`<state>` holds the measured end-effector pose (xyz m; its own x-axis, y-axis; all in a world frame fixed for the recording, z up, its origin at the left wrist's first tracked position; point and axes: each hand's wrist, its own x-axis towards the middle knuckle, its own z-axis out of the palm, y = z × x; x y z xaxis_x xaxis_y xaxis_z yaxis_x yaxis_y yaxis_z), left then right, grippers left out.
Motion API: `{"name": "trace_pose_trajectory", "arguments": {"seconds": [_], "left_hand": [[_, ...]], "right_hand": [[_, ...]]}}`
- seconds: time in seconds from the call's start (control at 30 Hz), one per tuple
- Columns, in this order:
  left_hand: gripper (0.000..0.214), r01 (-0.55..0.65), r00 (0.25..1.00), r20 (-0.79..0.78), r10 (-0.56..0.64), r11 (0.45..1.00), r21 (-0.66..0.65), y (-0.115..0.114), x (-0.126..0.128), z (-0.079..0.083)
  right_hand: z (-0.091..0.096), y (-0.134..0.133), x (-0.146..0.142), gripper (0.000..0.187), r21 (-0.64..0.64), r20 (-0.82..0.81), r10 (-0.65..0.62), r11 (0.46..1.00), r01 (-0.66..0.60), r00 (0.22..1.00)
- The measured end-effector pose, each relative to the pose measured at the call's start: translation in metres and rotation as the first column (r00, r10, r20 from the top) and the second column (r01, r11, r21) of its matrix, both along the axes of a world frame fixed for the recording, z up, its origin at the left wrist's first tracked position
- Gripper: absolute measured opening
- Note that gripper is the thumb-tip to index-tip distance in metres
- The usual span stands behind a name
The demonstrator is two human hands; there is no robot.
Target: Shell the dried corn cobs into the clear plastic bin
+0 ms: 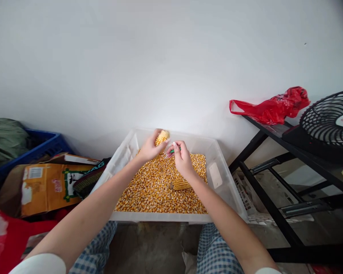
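A partly stripped corn cob (162, 137) is gripped in my left hand (151, 147), above the far half of a clear plastic bin (177, 217). My right hand (183, 156) is closed around a small tool with a green part (172, 151), close beside the cob; the tool's kind is mostly hidden by my fingers. Loose corn kernels (154, 190) cover the floor of the bin. Another ear of corn (180, 185), with its kernels on, lies on them below my right wrist, partly hidden by my forearm.
To the right stands a black metal-framed table (270, 186) bearing a red plastic bag (277, 106) and a black fan (328, 121). At left are a cardboard box (48, 186) and a blue crate (50, 146). A white wall (171, 64) rises behind the bin.
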<state>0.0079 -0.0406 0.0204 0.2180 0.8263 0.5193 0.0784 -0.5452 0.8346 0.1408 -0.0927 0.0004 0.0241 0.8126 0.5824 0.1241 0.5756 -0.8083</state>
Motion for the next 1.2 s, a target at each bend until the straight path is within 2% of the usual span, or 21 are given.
{"name": "trace_pose_trajectory", "arguments": {"seconds": [0.1, 0.2, 0.37, 0.5, 0.77, 1.0, 1.2], "left_hand": [[0.035, 0.036, 0.997, -0.068, -0.036, 0.999, 0.009, -0.001, 0.002, -0.004], [0.032, -0.028, 1.000, 0.013, 0.028, 0.999, -0.031, 0.002, 0.002, -0.007], [0.038, 0.139, 0.977, 0.189, -0.094, 0.962, -0.237, 0.006, 0.001, -0.009], [0.036, 0.170, 0.961, 0.259, -0.098, 0.947, -0.272, 0.006, 0.001, -0.008], [0.037, 0.161, 0.953, 0.294, -0.073, 0.944, -0.287, 0.008, 0.002, -0.009], [0.034, 0.154, 0.951, 0.302, -0.068, 0.950, -0.270, 0.005, 0.005, -0.008], [0.033, 0.032, 0.993, 0.113, -0.017, 0.991, -0.133, -0.001, 0.006, -0.006]], "right_hand": [[0.001, 0.003, 0.004, 0.022, -0.042, -0.035, -0.008, 0.999, 0.007, 0.999], [0.003, 0.005, 0.006, 0.023, -0.075, -0.091, 0.017, 0.997, -0.024, 0.996], [0.006, 0.001, 0.002, 0.024, -0.056, -0.151, 0.014, 0.998, -0.022, 0.988], [0.006, -0.001, -0.001, 0.023, -0.001, -0.182, -0.042, 0.999, 0.042, 0.982], [0.004, -0.002, -0.003, 0.020, 0.040, -0.142, -0.028, 0.999, 0.034, 0.989], [0.000, -0.002, -0.006, 0.022, 0.011, -0.077, -0.012, 1.000, 0.013, 0.997], [-0.003, 0.003, -0.004, 0.024, -0.081, -0.097, 0.011, 0.997, -0.019, 0.995]]}}
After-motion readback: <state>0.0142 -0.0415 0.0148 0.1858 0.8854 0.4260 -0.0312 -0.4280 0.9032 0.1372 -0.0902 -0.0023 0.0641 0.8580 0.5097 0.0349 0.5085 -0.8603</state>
